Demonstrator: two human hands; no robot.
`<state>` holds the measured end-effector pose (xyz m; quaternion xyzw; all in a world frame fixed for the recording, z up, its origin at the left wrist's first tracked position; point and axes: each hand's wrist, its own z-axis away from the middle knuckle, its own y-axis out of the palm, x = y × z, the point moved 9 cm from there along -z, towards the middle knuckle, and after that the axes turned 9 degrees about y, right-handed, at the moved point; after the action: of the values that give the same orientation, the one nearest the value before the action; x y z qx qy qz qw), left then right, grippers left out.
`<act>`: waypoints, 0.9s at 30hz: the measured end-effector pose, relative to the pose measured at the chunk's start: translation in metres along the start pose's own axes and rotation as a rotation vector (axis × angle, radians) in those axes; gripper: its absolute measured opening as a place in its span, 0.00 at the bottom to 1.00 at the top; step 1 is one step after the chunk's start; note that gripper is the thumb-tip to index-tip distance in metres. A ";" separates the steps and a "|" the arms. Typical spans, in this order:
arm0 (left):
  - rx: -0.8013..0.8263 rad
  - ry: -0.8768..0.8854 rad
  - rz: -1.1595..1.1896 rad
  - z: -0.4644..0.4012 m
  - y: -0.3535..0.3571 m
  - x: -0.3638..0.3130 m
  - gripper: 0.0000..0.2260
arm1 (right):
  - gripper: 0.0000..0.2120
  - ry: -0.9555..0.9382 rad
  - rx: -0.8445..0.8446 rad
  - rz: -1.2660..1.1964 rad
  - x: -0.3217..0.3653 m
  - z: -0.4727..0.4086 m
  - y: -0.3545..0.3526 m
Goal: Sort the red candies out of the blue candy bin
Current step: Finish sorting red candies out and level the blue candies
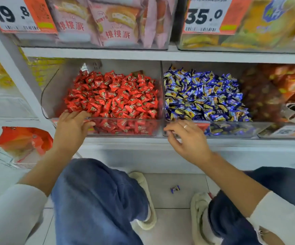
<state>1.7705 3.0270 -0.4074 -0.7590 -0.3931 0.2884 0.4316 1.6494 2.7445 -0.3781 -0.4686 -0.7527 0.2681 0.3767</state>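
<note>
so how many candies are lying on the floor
1: a blue-wrapped candy lies on the floor tile between the person's two shoes, below the blue candy bin. More may be hidden behind the legs.

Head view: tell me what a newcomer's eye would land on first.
Two clear bins side by side on the middle shelf: the red candy bin on the left, the blue candy bin on the right. The left hand rests on the red bin's front rim; the right hand hovers before the blue bin. One stray blue candy lies on the floor.
</note>
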 end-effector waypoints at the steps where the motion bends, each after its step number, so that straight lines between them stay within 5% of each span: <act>1: -0.003 0.011 -0.011 0.000 0.000 0.001 0.14 | 0.08 0.063 -0.027 -0.018 -0.018 0.012 -0.011; 8: -0.003 -0.069 0.022 0.007 -0.007 -0.020 0.18 | 0.11 0.517 -0.022 -0.072 -0.111 0.095 -0.043; 13: -0.121 0.200 0.089 0.018 -0.006 -0.140 0.14 | 0.06 0.698 0.287 0.099 -0.147 0.172 -0.029; 17: 0.290 0.352 0.262 0.050 0.099 -0.234 0.16 | 0.07 0.904 0.549 0.192 -0.194 0.230 -0.007; 22: 0.882 0.151 0.297 0.117 0.260 -0.280 0.12 | 0.09 1.137 0.729 0.198 -0.246 0.312 0.042; 27: 1.129 0.057 0.207 0.170 0.384 -0.292 0.11 | 0.11 1.305 0.836 0.218 -0.303 0.380 0.107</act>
<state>1.6187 2.7302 -0.7952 -0.4531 -0.0901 0.4737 0.7499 1.4763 2.4952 -0.7724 -0.4220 -0.1655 0.2349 0.8599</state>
